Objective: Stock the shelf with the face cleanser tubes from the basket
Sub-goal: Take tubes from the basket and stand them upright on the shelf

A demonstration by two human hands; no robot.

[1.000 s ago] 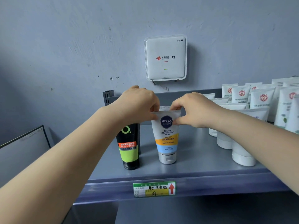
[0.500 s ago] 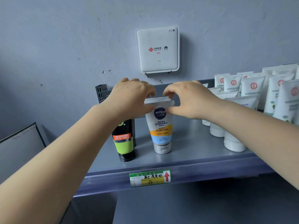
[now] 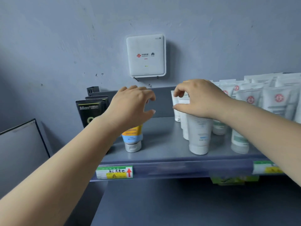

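A white face cleanser tube with an orange and blue band stands cap-down on the grey shelf. Its upper part is hidden behind my left hand, which hovers in front of it with fingers loosely curved and holds nothing. My right hand is further right, thumb and forefinger apart, in front of the tops of a row of white tubes. I cannot tell whether it touches them. Black tubes stand at the shelf's left end. The basket is out of view.
More white tubes with red round logos fill the shelf's right side. A white router box hangs on the wall above. Price labels sit on the shelf's front edge. A dark-framed panel stands at the lower left.
Both hands have let go of the top of the orange and blue tube. They have spread apart, the right hand moving right toward the white tubes. The camera view has shifted right.
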